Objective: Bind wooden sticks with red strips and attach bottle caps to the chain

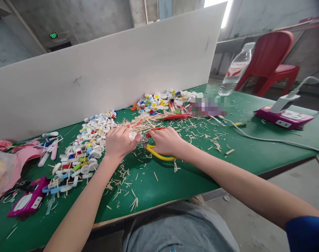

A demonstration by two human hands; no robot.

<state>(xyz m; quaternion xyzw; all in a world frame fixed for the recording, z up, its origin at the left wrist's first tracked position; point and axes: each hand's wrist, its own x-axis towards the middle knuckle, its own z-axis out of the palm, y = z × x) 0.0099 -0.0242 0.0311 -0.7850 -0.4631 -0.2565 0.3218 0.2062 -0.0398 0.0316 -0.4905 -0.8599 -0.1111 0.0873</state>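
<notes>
My left hand (119, 142) pinches a small white plastic bottle cap (133, 135) at the fingertips. My right hand (166, 141) grips a pair of scissors (159, 154) with yellow and red handles, and their metal blades (143, 140) point toward the cap. A long heap of mostly white bottle caps (88, 147) lies left of my hands, some joined by wooden sticks. More colourful caps (164, 99) lie farther back. Cut wooden sticks and splinters (146, 122) are scattered across the green table (154, 185) around both hands.
A white board (104, 73) stands along the table's far side. A plastic water bottle (235, 70) and a purple power strip (284, 118) with a white cord sit at the right. Pink items and a magenta box (28, 197) lie at the left. A red chair (269, 63) stands beyond.
</notes>
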